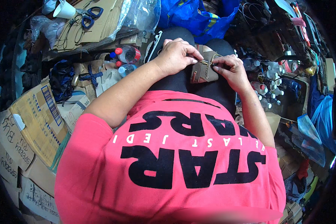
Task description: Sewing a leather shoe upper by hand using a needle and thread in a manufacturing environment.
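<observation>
On my dark-clothed lap, between my knees, lies a brown shoe upper [207,72] with eyelets and a tan lace [204,62] running across it. My left hand [177,55] reaches in from the left, its thumb and index finger pinched on the lace at the upper's edge. From the other side my right hand [231,69] is closed too, thumb and fingertips together at the lace's right part. Its remaining fingers curl above the piece. The upper's underside is hidden against my legs.
Cardboard sheets [100,30] at the far left bear blue-handled scissors [88,21] and a white cup [64,10]. A blue bag [198,18] sits beyond my knees. Plastic bottles [128,55] stand left; several more [267,87] crowd the right. Cardboard boxes [37,119] line my left side.
</observation>
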A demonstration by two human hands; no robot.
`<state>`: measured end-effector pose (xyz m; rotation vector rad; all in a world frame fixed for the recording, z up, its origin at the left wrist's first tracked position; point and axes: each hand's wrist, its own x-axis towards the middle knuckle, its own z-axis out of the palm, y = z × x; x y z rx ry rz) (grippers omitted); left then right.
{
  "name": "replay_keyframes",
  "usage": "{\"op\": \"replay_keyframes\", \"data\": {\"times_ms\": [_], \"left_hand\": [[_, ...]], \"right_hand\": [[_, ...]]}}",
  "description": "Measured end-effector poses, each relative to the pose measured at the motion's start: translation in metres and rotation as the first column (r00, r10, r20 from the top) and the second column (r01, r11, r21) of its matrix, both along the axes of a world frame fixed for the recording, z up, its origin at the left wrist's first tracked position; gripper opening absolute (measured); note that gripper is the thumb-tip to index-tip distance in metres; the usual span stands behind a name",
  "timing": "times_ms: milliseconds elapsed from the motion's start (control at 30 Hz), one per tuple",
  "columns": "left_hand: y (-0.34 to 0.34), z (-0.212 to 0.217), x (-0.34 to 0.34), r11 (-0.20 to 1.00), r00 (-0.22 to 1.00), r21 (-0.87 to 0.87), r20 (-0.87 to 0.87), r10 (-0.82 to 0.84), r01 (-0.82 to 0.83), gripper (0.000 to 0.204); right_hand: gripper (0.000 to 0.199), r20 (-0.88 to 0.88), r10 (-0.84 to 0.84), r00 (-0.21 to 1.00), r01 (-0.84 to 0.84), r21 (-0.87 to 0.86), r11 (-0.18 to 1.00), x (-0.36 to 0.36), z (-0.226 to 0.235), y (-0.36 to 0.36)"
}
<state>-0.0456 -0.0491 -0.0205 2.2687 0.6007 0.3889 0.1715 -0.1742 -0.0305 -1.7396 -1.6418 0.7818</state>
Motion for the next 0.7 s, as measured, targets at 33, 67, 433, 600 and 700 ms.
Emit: {"op": "replay_keyframes", "data": {"times_ms": [33, 67, 433, 600, 700], "left_hand": [[-0.002, -0.001, 0.002, 0.999, 0.999, 0.018, -0.024, 0.029, -0.028, 0.017], [-0.004, -0.001, 0.003, 0.998, 0.997, 0.036, -0.048, 0.057, -0.056, 0.017], [-0.008, 0.001, 0.023, 0.988, 0.983, -0.072, -0.137, 0.126, -0.137, 0.017], [0.007, 0.006, 0.032, 0.977, 0.986, -0.206, -0.168, 0.012, -0.047, 0.016], [0.010, -0.001, 0.025, 0.975, 0.997, 0.211, 0.047, 0.059, -0.068, 0.013]], "right_hand": [[0.020, 0.000, -0.001, 1.000, 0.001, 0.000, 1.000, -0.001, -0.001, 0.000], [0.020, 0.012, -0.024, 1.000, 0.024, 0.007, 1.000, -0.003, -0.001, -0.001], [0.017, -0.208, -0.146, 0.967, 0.138, -0.050, 0.989, -0.013, -0.007, 0.007], [0.021, -0.373, -0.212, 0.903, 0.101, -0.295, 0.950, -0.005, 0.002, 0.028], [0.026, -0.283, -0.133, 0.950, 0.054, -0.271, 0.961, 0.002, 0.005, 0.028]]}}
